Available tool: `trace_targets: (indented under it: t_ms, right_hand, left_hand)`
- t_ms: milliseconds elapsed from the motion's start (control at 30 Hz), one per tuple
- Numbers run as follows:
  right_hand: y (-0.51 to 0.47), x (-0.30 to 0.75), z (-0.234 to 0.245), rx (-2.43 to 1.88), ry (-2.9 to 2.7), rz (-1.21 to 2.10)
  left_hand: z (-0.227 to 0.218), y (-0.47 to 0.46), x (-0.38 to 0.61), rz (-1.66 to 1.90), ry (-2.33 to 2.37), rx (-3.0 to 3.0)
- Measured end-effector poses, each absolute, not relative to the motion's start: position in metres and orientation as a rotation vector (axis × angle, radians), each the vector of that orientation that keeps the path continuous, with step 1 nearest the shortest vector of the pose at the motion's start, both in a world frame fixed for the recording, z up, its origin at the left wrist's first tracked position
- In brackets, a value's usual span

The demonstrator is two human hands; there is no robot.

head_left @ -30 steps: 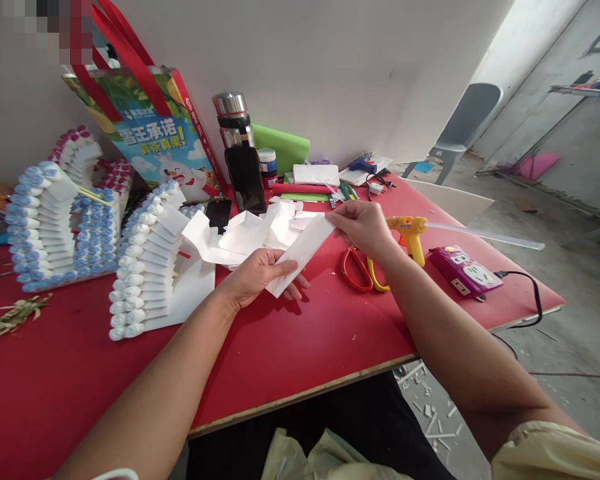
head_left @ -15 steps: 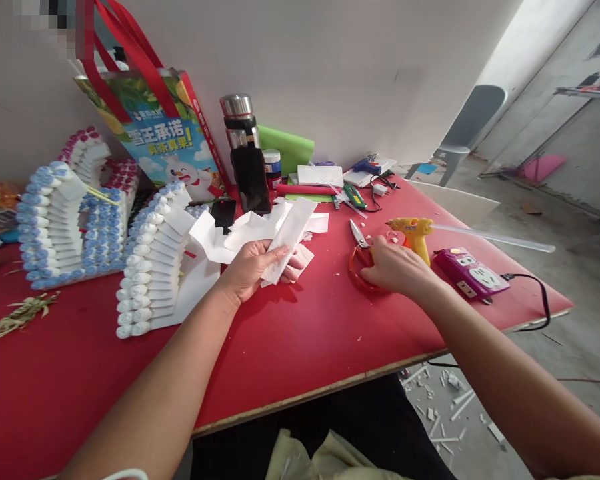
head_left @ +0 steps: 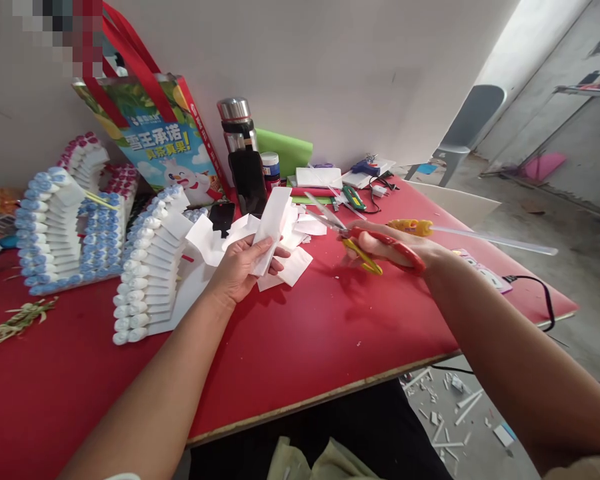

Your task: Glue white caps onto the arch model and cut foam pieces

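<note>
A folded strip of white paper (head_left: 274,217) is pinched between the thumb and fingers of my left hand (head_left: 245,263). My right hand (head_left: 387,250) grips scissors (head_left: 397,248) with red and yellow handles, raised above the table. Their blades are parted and point toward the paper strip, apart from it. Loose white paper pieces (head_left: 296,265) lie under and behind my left hand. Left of it stands a curved model (head_left: 153,267) of folded white card with rolled white ends. Behind my right hand lies a yellow glue gun (head_left: 411,227), partly hidden, with a clear glue stick in it.
The red table (head_left: 300,347) ends at a front edge near my lap. A purple power strip (head_left: 485,270) sits at the right. At the back stand a thermos (head_left: 236,127), a phone (head_left: 247,180) and a printed bag (head_left: 165,147). A blue-and-white model (head_left: 55,227) is farther left.
My right hand has lifted the scissors off the table and turned their opened blades leftward. My left hand has shifted slightly left with the paper strip, uncovering paper pieces beneath.
</note>
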State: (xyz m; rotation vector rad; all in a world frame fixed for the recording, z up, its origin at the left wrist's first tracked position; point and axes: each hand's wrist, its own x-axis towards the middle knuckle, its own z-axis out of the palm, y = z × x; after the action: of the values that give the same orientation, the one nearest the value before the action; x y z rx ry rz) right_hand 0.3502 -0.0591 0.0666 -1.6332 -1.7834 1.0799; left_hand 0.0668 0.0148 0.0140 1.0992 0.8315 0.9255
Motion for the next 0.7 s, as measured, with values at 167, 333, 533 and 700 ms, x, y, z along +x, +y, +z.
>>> trace_targets:
  t_ms: [167, 333, 533, 700]
  right_hand:
    - [-0.050, 0.333, 0.075, -1.505, -2.024, 1.268]
    - [-0.044, 0.324, 0.063, -1.367, -2.018, 1.363]
    - [-0.043, 0.321, 0.058, -1.311, -1.978, 1.436]
    - [-0.043, 0.320, 0.054, -1.277, -1.950, 1.451]
  left_hand:
    - [0.017, 0.015, 0.066, 0.991, 0.831, 1.069]
    - [0.018, 0.011, 0.066, 0.904, 0.857, 1.109]
    - [0.017, 0.008, 0.067, 0.792, 0.829, 1.108]
    - [0.016, 0.008, 0.069, 0.779, 0.840, 1.102]
